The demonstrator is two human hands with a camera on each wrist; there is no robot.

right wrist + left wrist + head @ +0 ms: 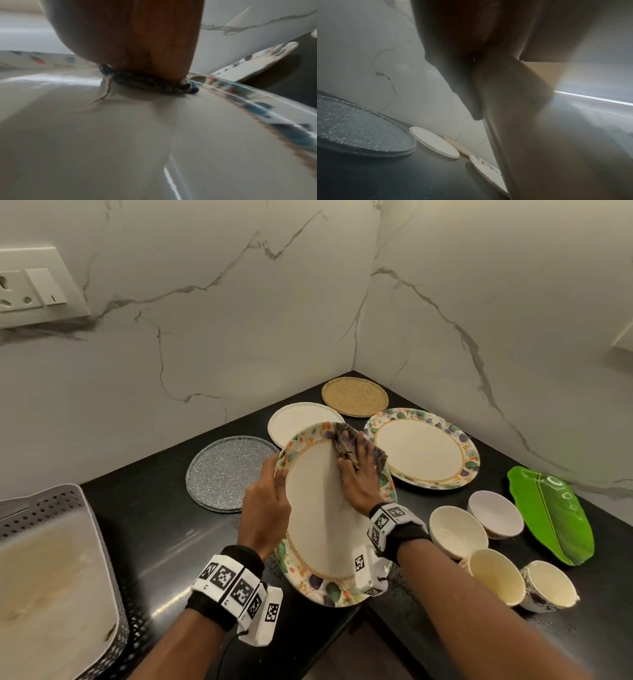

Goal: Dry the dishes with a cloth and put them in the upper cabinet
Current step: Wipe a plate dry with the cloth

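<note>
I count six plates in all: the floral oval plate I am holding, a second floral oval plate lying flat on the black counter to my right, a plain white round plate behind the held one, a speckled grey round plate to my left, a woven tan round plate in the far corner, and a green leaf-shaped plate at the right edge. There are two cream bowls near each other in front of the leaf plate, and two cups closer to me, side by side. One grey perforated basket stands at my left. There is one cloth, dark and patterned. My left hand has its grip closed on the left rim of the held plate, thumb on the face and fingers curled behind, keeping the plate tilted above the counter's front edge. My right hand lies palm down with fingers stretched out, its grip flat and unclenched, pressing the bunched cloth against the plate's face near the far rim. From the right wrist view the cloth shows squeezed between my palm and the glossy plate.
</note>
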